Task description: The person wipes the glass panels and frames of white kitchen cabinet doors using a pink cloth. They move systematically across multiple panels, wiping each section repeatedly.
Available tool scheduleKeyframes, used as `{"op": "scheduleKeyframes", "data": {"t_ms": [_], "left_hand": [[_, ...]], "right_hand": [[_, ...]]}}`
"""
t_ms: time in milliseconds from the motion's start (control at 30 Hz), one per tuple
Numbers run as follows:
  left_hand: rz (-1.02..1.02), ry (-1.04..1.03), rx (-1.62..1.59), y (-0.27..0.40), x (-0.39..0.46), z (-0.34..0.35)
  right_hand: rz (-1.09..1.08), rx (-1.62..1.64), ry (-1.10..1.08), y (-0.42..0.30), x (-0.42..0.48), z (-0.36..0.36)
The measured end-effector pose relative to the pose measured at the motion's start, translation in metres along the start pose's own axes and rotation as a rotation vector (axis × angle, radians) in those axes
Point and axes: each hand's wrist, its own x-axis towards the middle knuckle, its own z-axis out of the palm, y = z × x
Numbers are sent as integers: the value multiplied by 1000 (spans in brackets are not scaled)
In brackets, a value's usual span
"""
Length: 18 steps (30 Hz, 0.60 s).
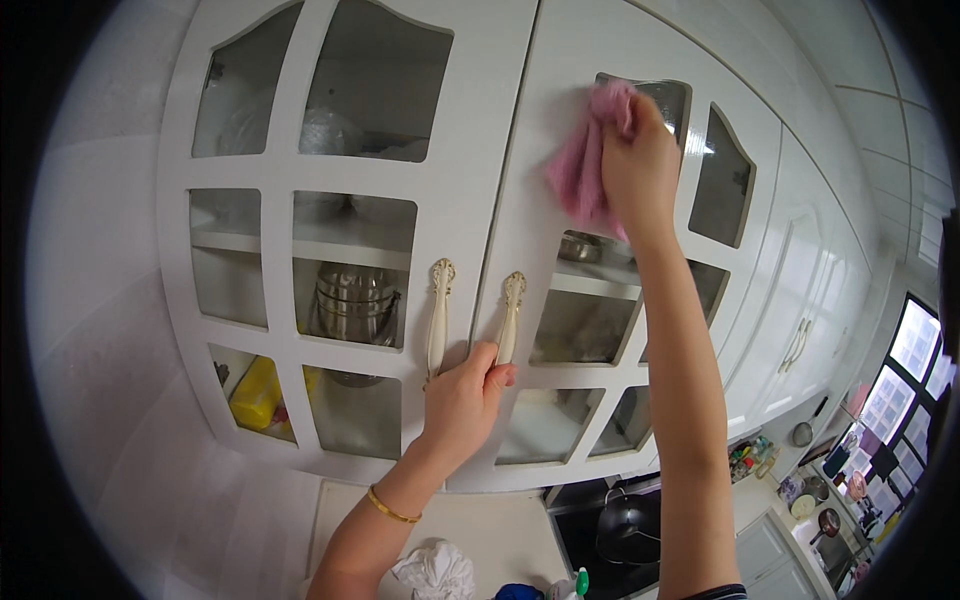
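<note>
Before me is a white wall cabinet with glass-paned doors. My right hand (641,161) is raised and bunches a pink cloth (583,169) against the right door (555,45), over its upper glass pane (670,97). The cloth hangs down across the frame and partly hides the pane. Lower down, my left hand (465,394) grips the bottom end of that door's cream and gold handle (509,322) between thumb and fingers. A matching handle (440,307) on the left door (480,112) stands just beside it. Both doors look closed.
Stainless steel pots (356,300) and a yellow package (256,394) show through the left panes. Below lie crumpled white cloth or paper (437,571) and a green-capped bottle (581,583) on the countertop (495,521). A black wok (628,529) sits on the stove to the right.
</note>
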Motion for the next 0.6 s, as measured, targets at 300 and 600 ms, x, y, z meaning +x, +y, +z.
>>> {"op": "scheduleKeyframes", "data": {"t_ms": [300, 600], "left_hand": [[-99, -55, -6, 12, 2, -10], [-69, -46, -44, 5, 1, -5]], "right_hand": [[-259, -92, -96, 27, -17, -8], [-458, -344, 246, 43, 31, 11]]}}
